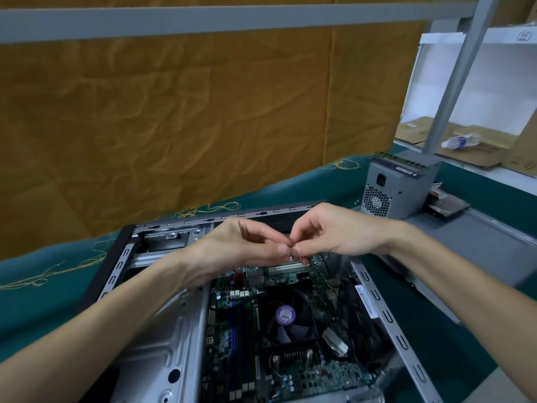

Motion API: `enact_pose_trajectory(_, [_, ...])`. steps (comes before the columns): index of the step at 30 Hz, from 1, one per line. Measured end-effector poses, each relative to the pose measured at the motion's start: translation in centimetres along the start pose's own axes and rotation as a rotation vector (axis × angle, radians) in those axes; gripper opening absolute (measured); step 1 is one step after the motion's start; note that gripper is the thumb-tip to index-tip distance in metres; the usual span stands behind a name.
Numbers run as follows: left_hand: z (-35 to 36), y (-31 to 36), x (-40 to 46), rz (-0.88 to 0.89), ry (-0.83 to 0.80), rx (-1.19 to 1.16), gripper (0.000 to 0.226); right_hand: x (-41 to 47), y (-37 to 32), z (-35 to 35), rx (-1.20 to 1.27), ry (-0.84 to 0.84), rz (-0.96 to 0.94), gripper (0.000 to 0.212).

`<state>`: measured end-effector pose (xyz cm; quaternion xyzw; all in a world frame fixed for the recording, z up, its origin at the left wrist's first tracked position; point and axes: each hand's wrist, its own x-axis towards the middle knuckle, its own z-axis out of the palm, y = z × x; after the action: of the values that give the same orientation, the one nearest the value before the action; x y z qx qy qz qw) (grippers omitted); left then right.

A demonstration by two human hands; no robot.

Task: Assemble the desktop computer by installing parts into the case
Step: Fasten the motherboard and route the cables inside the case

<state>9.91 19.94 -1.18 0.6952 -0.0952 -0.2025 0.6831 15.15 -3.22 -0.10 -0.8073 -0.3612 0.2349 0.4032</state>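
Both hands meet fingertip to fingertip over the open case (180, 338); the left hand (241, 251) and right hand (331, 231) each pinch something tiny between thumb and forefinger, too small to name, perhaps a screw or a connector end; it sits directly above the motherboard (232, 330), near the white slot at the far end; a slip here and it likely drops among the components or towards the cooler fan (286, 315), awkward to fish out; the thin twisted wire (327, 276) below the right hand could snag; the power supply (398, 187) waits on the green table (43, 301), not yet installed.
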Motion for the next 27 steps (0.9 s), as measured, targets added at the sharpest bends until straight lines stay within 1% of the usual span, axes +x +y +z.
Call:
enact_pose_trajectory(2, [0.3,-0.2,0.0,-0.01,0.015,-0.008,0.032,0.1,0.0,-0.1,-0.007,-0.014,0.013,0.011])
enact_pose_trajectory(4, [0.7,-0.3,0.3,-0.05,0.015,-0.089,0.034,0.0,-0.1,-0.2,0.005,-0.026,0.028,0.011])
enact_pose_trajectory(7, [0.6,-0.3,0.7,-0.148,0.016,-0.174,0.032,-0.1,-0.3,-0.3,0.007,-0.029,0.053,0.011])
enact_pose_trajectory(9, [0.4,-0.2,0.7,-0.196,-0.003,-0.165,0.03,0.0,-0.6,0.0,-0.044,-0.038,0.07,0.011])
enact_pose_trajectory(10, [0.3,-0.3,0.7,-0.193,-0.007,-0.142,0.028,0.1,-0.8,0.2,-0.063,-0.048,0.088,0.013])
enact_pose_trajectory(11, [0.3,-0.3,0.7,-0.168,0.011,-0.094,0.024,0.2,-1.1,0.3,-0.065,-0.057,0.116,0.014])
enact_pose_trajectory(12, [0.3,-0.3,0.6,-0.104,0.057,0.016,0.019,0.4,-1.3,0.3,-0.065,-0.06,0.152,0.014])
enact_pose_trajectory(13, [0.1,-0.2,0.6,-0.002,0.135,0.22,0.015,0.7,-1.5,0.4,-0.094,-0.062,0.192,0.015])
enact_pose_trajectory(15, [-0.7,-0.4,0.7,0.247,0.313,0.843,0.02,1.9,-1.7,0.6,-0.263,-0.098,0.295,0.018])
enact_pose_trajectory(16, [-1.0,-0.5,0.7,0.336,0.358,1.089,0.021,2.8,-1.7,0.9,-0.364,-0.145,0.368,0.02])
enact_pose_trajectory(17, [-1.2,-0.6,0.6,0.372,0.373,1.23,0.02,3.6,-1.7,1.2,-0.444,-0.206,0.459,0.022])
enact_pose_trajectory(19, [-1.7,-1.0,0.4,0.357,0.376,1.333,0.018,5.3,-1.4,1.8,-0.55,-0.319,0.639,0.021])
enact_pose_trajectory(21, [-1.8,-1.4,0.6,0.369,0.396,1.324,0.017,6.5,-1.0,2.3,-0.7,-0.403,0.762,0.018])
enact_pose_trajectory(23, [-1.9,-1.6,0.8,0.412,0.432,1.255,0.016,7.2,-0.5,2.7,-0.822,-0.484,0.844,0.018])
enact_pose_trajectory(25, [-2.2,-1.6,0.9,0.42,0.457,1.216,0.014,7.5,0.2,3.0,-0.852,-0.534,0.896,0.018])
enact_pose_trajectory(27, [-2.4,-1.8,1.0,0.398,0.464,1.211,0.013,7.6,0.7,3.2,-0.846,-0.549,0.914,0.017])
